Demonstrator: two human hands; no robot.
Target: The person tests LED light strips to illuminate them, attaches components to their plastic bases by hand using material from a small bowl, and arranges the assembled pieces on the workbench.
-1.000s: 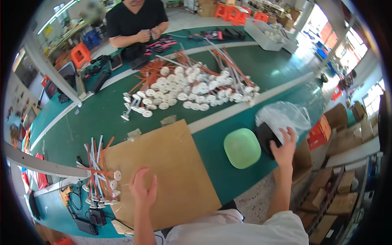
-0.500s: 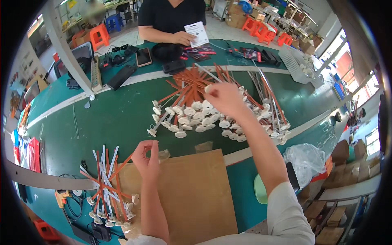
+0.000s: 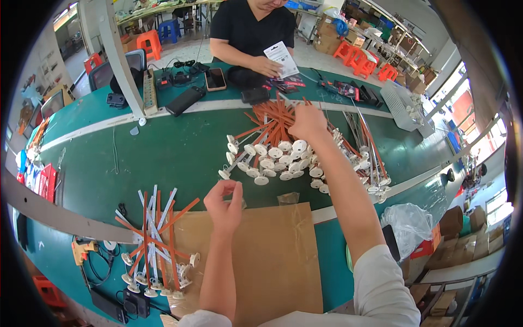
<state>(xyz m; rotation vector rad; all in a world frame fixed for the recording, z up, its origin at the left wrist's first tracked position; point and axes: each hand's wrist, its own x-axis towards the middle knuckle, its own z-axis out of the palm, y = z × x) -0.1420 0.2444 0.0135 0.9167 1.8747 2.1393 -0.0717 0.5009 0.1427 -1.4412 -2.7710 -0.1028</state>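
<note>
My right hand [image 3: 308,124] reaches into the far pile of white round discs on long strips [image 3: 272,158], over the bunched orange-brown strips [image 3: 278,117]. Its fingers are curled down and mostly hidden, so what they hold does not show. My left hand [image 3: 224,204] hovers over the far edge of a flat cardboard sheet [image 3: 267,261], fingers curled toward the thumb, with nothing visible in them. Left of the sheet, partly on it, lies a smaller crisscrossed heap of strips with white discs [image 3: 155,240], some orange-brown, some silvery.
Across the green table [image 3: 163,147] a person in black holds a white card [image 3: 281,59]. A phone [image 3: 216,79], black case [image 3: 186,101] and power strip [image 3: 150,91] lie at far left. A yellow-handled glue gun [image 3: 83,252], white basket [image 3: 400,106] and plastic bag [image 3: 408,223] sit around.
The view has swung so things sit farther right. My right hand has tilted down into the strips; a white disc seen at its fingertips before is no longer visible. The left stays curled.
</note>
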